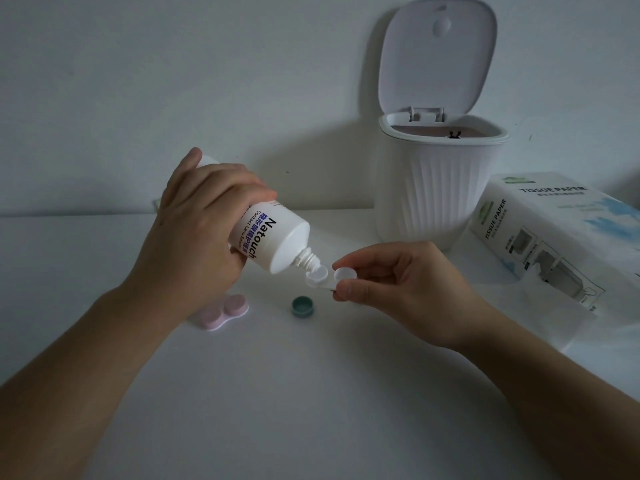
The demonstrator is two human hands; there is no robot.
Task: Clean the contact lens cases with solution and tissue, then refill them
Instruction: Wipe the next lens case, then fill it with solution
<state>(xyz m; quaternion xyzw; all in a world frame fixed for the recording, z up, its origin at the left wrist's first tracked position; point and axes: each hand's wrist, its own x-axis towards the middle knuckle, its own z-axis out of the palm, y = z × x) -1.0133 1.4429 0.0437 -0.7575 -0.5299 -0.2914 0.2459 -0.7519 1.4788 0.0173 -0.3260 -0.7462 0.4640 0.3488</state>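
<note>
My left hand [197,230] grips a white contact lens solution bottle [277,240], tilted with its nozzle down to the right. The nozzle sits right over the left well of a white lens case [327,277] with no lids on. My right hand [398,282] pinches that case by its right well, holding it above the table. A pink lens case [227,313] with its lids on lies on the table, partly hidden under my left wrist. A green cap [303,306] lies open side up between the two hands.
A white ribbed bin [433,195] with its lid up stands at the back right. A tissue paper pack [554,233] lies at the right, with a loose tissue sheet [561,320] spread in front of it. The white table [277,393] meets the wall behind.
</note>
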